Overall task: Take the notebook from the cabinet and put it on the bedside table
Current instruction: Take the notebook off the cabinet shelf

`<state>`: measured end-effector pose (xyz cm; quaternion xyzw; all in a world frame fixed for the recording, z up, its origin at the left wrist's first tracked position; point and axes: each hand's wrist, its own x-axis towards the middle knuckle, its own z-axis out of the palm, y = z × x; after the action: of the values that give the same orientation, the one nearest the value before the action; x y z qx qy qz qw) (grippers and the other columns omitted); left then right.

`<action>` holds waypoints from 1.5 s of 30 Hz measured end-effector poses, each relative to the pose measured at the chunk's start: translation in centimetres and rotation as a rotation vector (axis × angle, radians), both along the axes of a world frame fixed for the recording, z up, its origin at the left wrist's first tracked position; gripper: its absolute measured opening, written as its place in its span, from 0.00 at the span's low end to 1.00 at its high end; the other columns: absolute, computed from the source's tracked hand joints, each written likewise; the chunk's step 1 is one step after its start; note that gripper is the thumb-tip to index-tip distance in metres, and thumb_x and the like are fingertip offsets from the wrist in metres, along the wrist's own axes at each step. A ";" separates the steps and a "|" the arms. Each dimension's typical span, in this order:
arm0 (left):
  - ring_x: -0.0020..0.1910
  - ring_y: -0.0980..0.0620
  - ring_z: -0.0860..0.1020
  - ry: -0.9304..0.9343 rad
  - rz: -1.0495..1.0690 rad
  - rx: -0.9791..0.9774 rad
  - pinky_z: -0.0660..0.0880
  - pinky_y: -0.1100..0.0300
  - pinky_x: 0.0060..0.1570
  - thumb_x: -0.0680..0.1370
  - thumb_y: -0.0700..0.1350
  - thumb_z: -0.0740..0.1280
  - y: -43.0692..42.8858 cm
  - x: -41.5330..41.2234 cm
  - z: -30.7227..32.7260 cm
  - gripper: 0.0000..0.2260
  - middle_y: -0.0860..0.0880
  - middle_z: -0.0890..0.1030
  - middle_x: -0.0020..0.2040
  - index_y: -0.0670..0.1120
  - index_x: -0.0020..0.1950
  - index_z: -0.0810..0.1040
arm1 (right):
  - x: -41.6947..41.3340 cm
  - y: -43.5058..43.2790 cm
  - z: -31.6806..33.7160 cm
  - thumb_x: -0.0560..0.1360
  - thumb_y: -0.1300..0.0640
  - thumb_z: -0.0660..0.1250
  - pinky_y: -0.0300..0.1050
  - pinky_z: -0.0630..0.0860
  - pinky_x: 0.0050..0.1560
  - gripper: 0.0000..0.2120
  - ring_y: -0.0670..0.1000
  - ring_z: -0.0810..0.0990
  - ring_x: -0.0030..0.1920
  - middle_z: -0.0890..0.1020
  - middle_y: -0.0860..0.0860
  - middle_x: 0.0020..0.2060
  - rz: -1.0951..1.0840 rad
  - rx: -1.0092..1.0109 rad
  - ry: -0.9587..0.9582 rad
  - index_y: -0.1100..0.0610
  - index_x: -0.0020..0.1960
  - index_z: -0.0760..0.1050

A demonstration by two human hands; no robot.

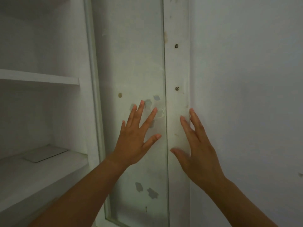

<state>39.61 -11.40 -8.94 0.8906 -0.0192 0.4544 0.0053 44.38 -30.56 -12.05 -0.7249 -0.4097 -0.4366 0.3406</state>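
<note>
With left hand (136, 136) and right hand (196, 149) both spread open and empty near the frosted glass cabinet door (131, 63), take the thin flat pale rectangular notebook (45, 153) — lying at 9 o'clock on the white lower shelf (49, 174) — by its near edge; probably light, slightly flexible.

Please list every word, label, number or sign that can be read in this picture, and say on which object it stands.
There are none.
The flat notebook on the lower shelf: its cover looks plain; no text can be made out.
The glass door panel: only torn sticker remains and stains, no writing.
The frame strip: two screws, no label.
</note>
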 end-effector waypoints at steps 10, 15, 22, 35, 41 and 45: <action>0.75 0.53 0.48 0.266 0.101 0.012 0.49 0.43 0.71 0.73 0.68 0.45 7.0 -7.5 -1.8 0.26 0.57 0.50 0.76 0.70 0.70 0.41 | -4.9 6.5 -0.2 0.72 0.53 0.69 0.40 0.60 0.66 0.29 0.42 0.61 0.69 0.65 0.45 0.70 0.194 0.046 0.097 0.49 0.70 0.62; 0.74 0.56 0.51 0.351 0.205 0.012 0.46 0.45 0.71 0.73 0.68 0.44 11.6 -12.0 -2.7 0.26 0.56 0.55 0.76 0.67 0.71 0.47 | -6.7 11.7 -0.4 0.73 0.51 0.68 0.41 0.66 0.64 0.28 0.41 0.68 0.63 0.69 0.43 0.67 0.322 -0.021 0.181 0.48 0.70 0.62; 0.73 0.55 0.55 0.384 0.407 -0.016 0.55 0.42 0.70 0.71 0.70 0.40 17.9 -19.4 -3.8 0.29 0.57 0.55 0.76 0.66 0.72 0.49 | -10.8 20.7 -1.4 0.74 0.48 0.66 0.32 0.59 0.64 0.27 0.40 0.66 0.64 0.68 0.40 0.65 0.533 -0.114 0.256 0.46 0.70 0.60; 0.73 0.54 0.54 0.354 0.602 -0.113 0.57 0.45 0.70 0.76 0.64 0.50 21.5 -26.3 -4.6 0.25 0.54 0.55 0.76 0.63 0.72 0.52 | -15.4 32.8 -1.7 0.72 0.50 0.68 0.39 0.69 0.61 0.27 0.42 0.70 0.60 0.72 0.44 0.63 0.822 -0.103 0.279 0.48 0.68 0.65; 0.74 0.54 0.53 0.297 0.705 -0.054 0.58 0.44 0.70 0.75 0.65 0.47 20.6 -26.1 -3.1 0.26 0.55 0.55 0.76 0.62 0.73 0.52 | -13.3 35.9 -1.1 0.71 0.51 0.70 0.42 0.71 0.61 0.27 0.40 0.70 0.60 0.73 0.42 0.61 0.970 -0.068 0.297 0.49 0.67 0.67; 0.74 0.53 0.52 0.306 0.818 0.020 0.58 0.44 0.70 0.75 0.63 0.46 19.5 -26.1 -1.9 0.26 0.53 0.55 0.76 0.60 0.73 0.52 | -12.3 37.6 -0.7 0.70 0.52 0.71 0.37 0.70 0.60 0.27 0.38 0.71 0.58 0.74 0.45 0.60 1.084 -0.078 0.293 0.51 0.67 0.68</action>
<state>13.54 8.15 -10.85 0.8819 0.3318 0.2819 -0.1809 32.10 7.08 -12.78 -0.4758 -0.6879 -0.0785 0.5424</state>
